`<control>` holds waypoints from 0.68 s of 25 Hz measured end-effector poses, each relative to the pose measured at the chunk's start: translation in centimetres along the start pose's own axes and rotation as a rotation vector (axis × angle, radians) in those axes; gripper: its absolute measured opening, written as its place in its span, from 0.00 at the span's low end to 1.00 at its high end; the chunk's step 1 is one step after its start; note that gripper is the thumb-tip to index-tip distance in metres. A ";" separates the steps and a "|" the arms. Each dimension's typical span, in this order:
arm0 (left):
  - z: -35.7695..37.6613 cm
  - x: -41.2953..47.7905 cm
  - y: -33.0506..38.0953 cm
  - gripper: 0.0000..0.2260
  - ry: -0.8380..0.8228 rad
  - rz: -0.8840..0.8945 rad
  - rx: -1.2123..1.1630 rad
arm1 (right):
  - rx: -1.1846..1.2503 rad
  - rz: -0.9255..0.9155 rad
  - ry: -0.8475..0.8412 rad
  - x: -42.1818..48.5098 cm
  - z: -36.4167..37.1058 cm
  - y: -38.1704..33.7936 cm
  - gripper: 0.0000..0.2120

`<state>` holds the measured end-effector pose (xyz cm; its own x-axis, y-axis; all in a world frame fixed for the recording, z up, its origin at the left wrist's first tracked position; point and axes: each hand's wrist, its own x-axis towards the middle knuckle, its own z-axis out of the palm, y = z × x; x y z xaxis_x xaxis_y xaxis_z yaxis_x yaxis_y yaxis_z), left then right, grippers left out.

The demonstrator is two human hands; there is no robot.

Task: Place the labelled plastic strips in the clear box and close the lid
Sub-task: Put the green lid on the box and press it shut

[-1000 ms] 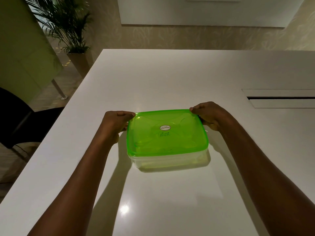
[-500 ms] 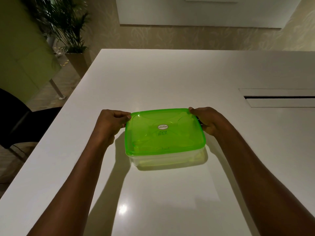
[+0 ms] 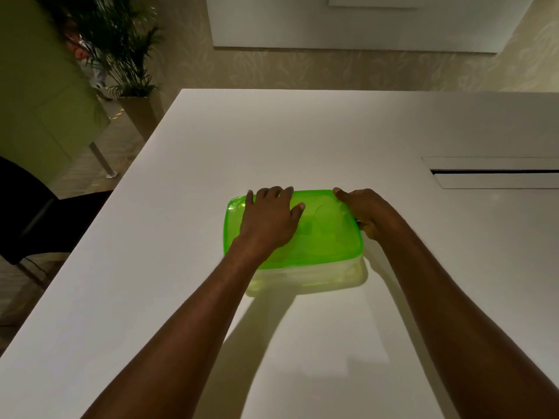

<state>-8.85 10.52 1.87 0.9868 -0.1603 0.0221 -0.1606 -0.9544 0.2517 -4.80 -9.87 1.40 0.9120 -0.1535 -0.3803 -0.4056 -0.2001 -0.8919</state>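
Note:
A clear plastic box (image 3: 305,278) stands on the white table (image 3: 302,140), with a translucent green lid (image 3: 326,234) lying over it. My left hand (image 3: 269,219) rests flat on top of the lid, palm down, fingers spread toward the far edge. At the lid's right edge my right hand (image 3: 367,210) grips the rim, thumb on top. The lid's label and the strips are hidden under my left hand and the tinted plastic.
A slot with a recessed cover (image 3: 496,173) is set into the table at the right. Off the left edge stand a black chair (image 3: 33,213) and a potted plant (image 3: 127,65). A person (image 3: 87,62) is partly seen behind the plant.
My left hand left the lid's left rim and moved onto the top of the lid, lying flat. My right hand stayed on the right rim.

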 end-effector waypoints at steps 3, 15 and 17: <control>0.8 -0.5 -0.3 0.26 0.052 0.015 0.067 | -0.227 -0.009 0.084 -2.0 0.2 1.6 0.27; 1.4 -0.4 -0.1 0.26 0.074 0.019 0.155 | -0.348 -0.007 0.241 -7.3 1.0 3.7 0.34; 1.5 -0.4 -0.1 0.26 0.079 0.023 0.153 | -0.347 -0.040 0.255 -7.5 1.3 3.8 0.32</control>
<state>-9.28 10.28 0.43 0.9804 -0.1679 0.1032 -0.1782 -0.9789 0.1003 -13.11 -8.24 0.55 0.9011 -0.3641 -0.2356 -0.4061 -0.5178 -0.7530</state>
